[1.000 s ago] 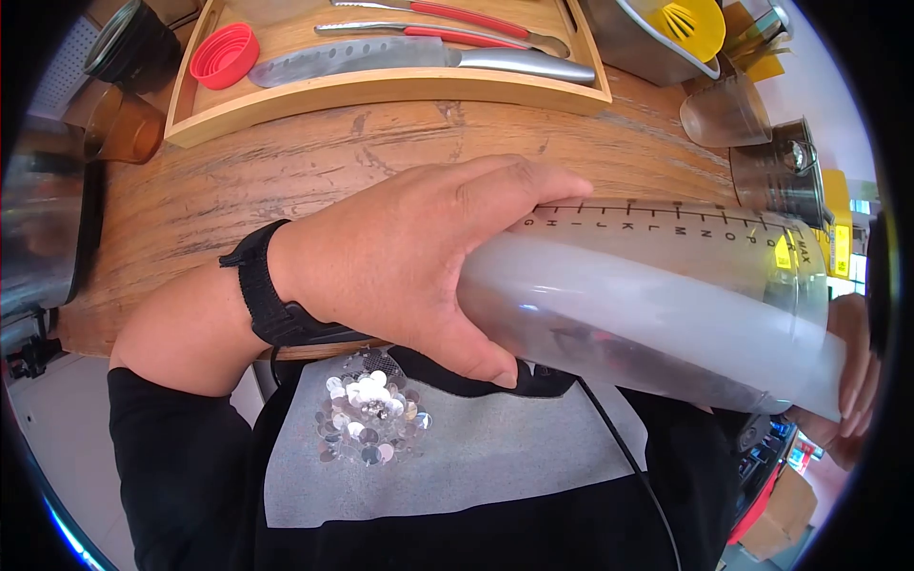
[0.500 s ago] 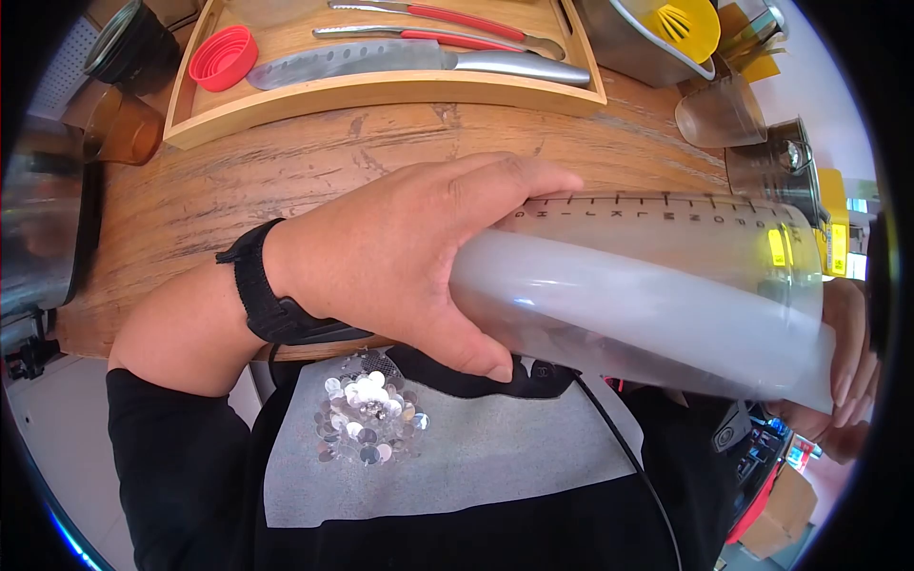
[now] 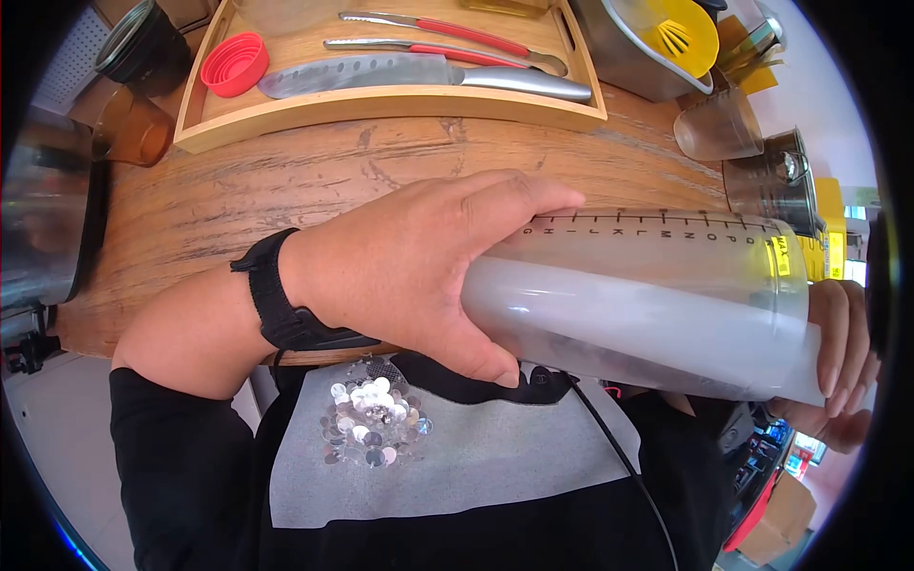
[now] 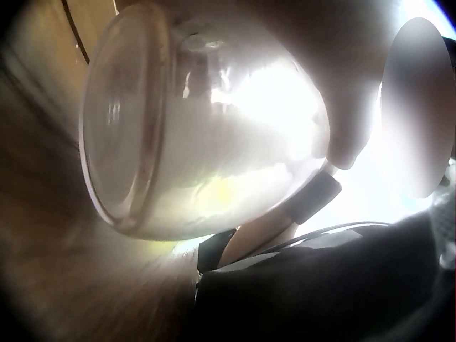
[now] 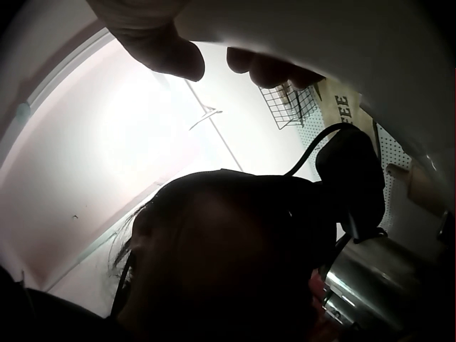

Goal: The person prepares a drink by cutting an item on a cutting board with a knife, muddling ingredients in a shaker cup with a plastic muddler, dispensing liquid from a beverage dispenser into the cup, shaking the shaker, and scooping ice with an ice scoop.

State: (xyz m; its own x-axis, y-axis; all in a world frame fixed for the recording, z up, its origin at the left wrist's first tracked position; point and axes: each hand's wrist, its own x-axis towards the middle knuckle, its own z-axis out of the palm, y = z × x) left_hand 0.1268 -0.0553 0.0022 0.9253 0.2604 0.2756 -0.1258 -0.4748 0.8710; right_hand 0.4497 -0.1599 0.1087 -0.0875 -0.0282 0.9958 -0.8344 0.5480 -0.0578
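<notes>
In the head view my left hand point(image 3: 409, 252) grips one end of a clear cylindrical container point(image 3: 666, 243), thumb on the near side and fingers on the far side. The container lies tilted on its side, a lettered scale running to MAX along its wall. Inside it curves a translucent white sheet point(image 3: 638, 328) that sticks out past the open right end. My right hand point(image 3: 843, 347) pinches that end, fingers over it and thumb below. The left wrist view shows the container's rounded base point(image 4: 117, 121). Dark fingers point(image 5: 164, 53) curl at a pale edge in the right wrist view.
On the wooden table point(image 3: 314, 162) a wooden tray point(image 3: 381, 105) holds a knife point(image 3: 381, 74), red-handled tongs point(image 3: 466, 33) and a red collapsible cup point(image 3: 233, 65). Clear cups point(image 3: 719, 128) and a grey bin point(image 3: 633, 62) with a yellow juicer stand at right, an amber cup point(image 3: 133, 128) at left.
The container's right end and the white sheet have shifted slightly left, my right hand moving with them. My left hand keeps its grip. The head view has shifted a little.
</notes>
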